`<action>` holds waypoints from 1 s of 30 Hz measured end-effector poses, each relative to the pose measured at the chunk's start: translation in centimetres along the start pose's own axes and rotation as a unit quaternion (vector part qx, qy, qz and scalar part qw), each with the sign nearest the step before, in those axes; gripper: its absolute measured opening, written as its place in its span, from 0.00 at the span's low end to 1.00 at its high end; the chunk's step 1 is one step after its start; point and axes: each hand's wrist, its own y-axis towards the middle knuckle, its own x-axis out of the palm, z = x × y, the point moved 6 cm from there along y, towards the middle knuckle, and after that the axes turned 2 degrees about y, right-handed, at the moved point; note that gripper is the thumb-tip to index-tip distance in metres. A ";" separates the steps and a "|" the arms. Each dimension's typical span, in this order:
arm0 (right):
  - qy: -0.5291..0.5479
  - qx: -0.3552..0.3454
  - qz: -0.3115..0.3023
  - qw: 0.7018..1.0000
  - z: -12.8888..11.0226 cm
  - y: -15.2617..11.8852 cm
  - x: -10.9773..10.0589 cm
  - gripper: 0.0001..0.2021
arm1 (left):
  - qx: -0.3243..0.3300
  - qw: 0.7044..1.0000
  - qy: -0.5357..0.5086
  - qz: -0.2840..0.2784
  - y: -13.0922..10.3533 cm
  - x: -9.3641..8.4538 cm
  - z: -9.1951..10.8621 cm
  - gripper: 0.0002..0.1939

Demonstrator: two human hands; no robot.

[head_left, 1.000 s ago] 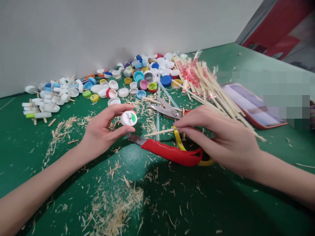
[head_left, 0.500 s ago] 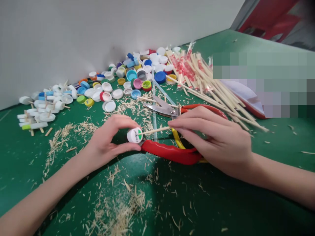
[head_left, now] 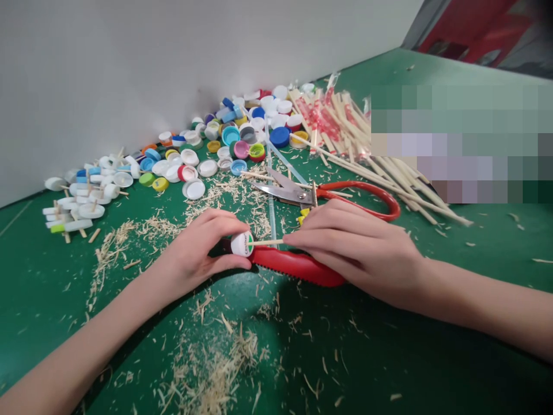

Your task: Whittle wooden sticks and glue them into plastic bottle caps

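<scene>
Between the thumb and fingers of my left hand (head_left: 211, 242) is a white bottle cap (head_left: 242, 244) with green and dark print on its top. My right hand (head_left: 349, 245) pinches a thin wooden stick (head_left: 268, 242), whose tip meets the printed face of the cap. I cannot tell how deep the tip sits. A red handle with a toothed edge (head_left: 298, 266) lies below the stick, partly covered by my right hand. Just beyond that hand, scissors (head_left: 298, 195) with orange-red handles lie with their blades apart.
Many coloured bottle caps (head_left: 231, 136) are heaped along the wall. Wooden chopsticks (head_left: 384, 178), some in wrappers, lie at the right back. Caps joined with short sticks (head_left: 82, 199) stand at the left. Wood shavings (head_left: 220, 369) litter the green table (head_left: 432, 369).
My right hand has come left, nearer the cap, so less of the stick shows between them. The cap has turned slightly in my left hand, which has shifted a little right.
</scene>
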 end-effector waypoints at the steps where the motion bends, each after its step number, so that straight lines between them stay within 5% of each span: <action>1: -0.002 -0.001 -0.006 1.000 0.0 0.0 0.1 0.11 | 0.000 1.000 0.000 0.000 0.0 0.0 0.0 0.22; 8: 0.013 -0.022 -0.015 1.000 -0.2 -0.2 0.3 0.12 | -0.006 1.000 0.009 -0.020 0.0 0.4 -0.2 0.21; 13: -0.033 0.002 0.013 0.999 0.0 -0.1 0.0 0.12 | 0.017 1.000 0.005 0.021 0.3 -0.2 0.9 0.21; 19: -0.108 0.000 0.013 0.994 -0.4 0.4 -0.1 0.12 | -0.041 0.997 -0.013 0.069 0.7 -0.5 2.4 0.20; 30: -0.060 -0.010 -0.060 0.996 -1.7 -0.5 0.5 0.16 | -0.039 0.999 0.023 0.007 0.5 0.5 5.3 0.18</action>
